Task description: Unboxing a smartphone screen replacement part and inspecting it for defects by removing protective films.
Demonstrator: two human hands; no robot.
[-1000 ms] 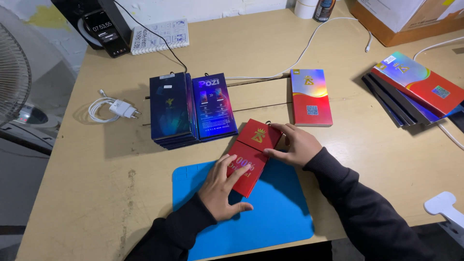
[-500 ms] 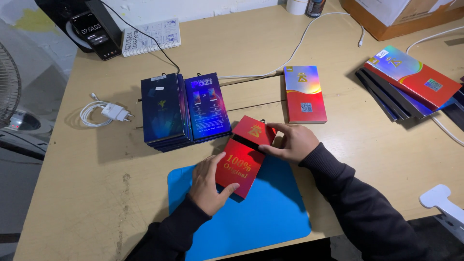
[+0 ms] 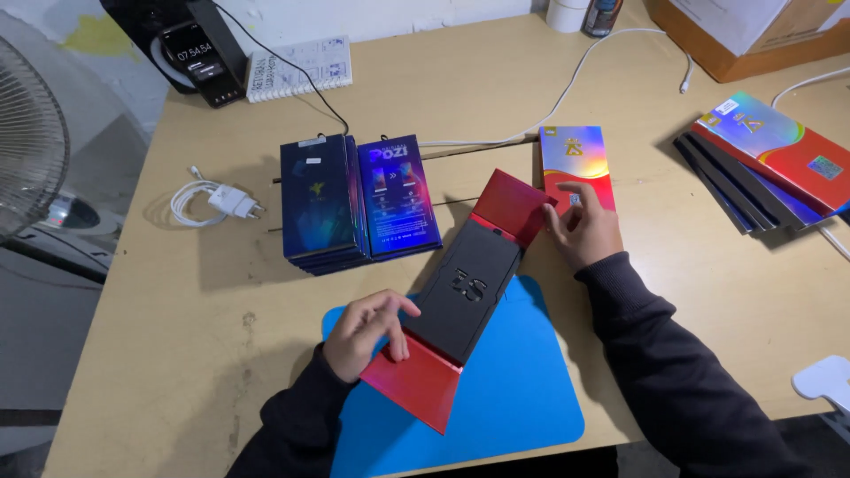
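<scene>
So the red box [image 3: 460, 305] is open now. Half a second ago it was still mostly a closed red pack held between both hands with the flap just starting to lift, and a second ago it was shut completely. Now both red flaps are folded out flat, one to the far side and one to the near side, and the black inner tray [image 3: 465, 292] is fully showing, lying at a slant with its near end over the blue mat [image 3: 522, 389] and its far end on the bare surface [image 3: 177, 336].

The left hand [image 3: 363, 332] rests on the near red flap, fingers curled loosely against the tray's edge; that grip looks like pressing down more than grasping. The right hand [image 3: 580, 226] has its fingertips on the far red flap, pinning it flat, grip released otherwise, nothing clenched in it.

What I take from that: the opening part looks done, and the tray insides are what's exposed for handling.

Round about: two dark blue boxes [image 3: 359, 204] just left of the far flap, a rainbow-coloured box [image 3: 575, 159] touching the right hand's far side, a stack of similar ones [image 3: 761, 164] at far right, and a white charger with cable [image 3: 217, 199] well off to the left.
</scene>
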